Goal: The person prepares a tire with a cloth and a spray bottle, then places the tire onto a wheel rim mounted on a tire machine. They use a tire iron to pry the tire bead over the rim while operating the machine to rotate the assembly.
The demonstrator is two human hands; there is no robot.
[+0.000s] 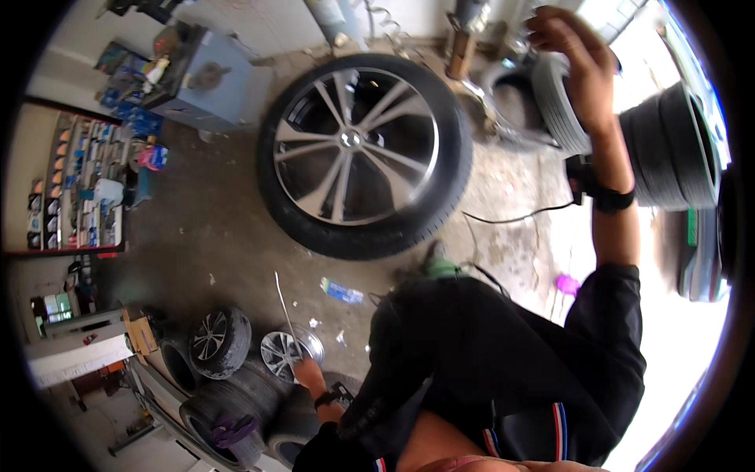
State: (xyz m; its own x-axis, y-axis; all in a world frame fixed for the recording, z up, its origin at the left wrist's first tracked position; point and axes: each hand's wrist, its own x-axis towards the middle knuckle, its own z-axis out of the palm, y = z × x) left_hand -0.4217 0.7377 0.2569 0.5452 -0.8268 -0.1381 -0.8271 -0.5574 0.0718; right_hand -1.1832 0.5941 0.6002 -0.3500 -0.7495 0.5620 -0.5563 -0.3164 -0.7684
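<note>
My left hand [307,373] is low at the left, closed around a long thin metal tire lever [285,305] that points up and away. Past its grip lies a bare silver alloy rim [277,354]. My right hand [580,67] is raised at the upper right, its bent fingers apart with nothing visible in them; a dark band is on that wrist. In front of me is a large wheel, its black tire [275,189] fitted around a silver and black spoked rim [344,169]. Neither hand touches this wheel. What supports it is hidden beneath.
Worn tires [236,401] and a dirty wheel [224,342] are piled at lower left. More tires [668,145] stand at right, near a black cable [519,219]. A grey cabinet [208,79] is at the far left. A blue wrapper [341,291] lies on the floor.
</note>
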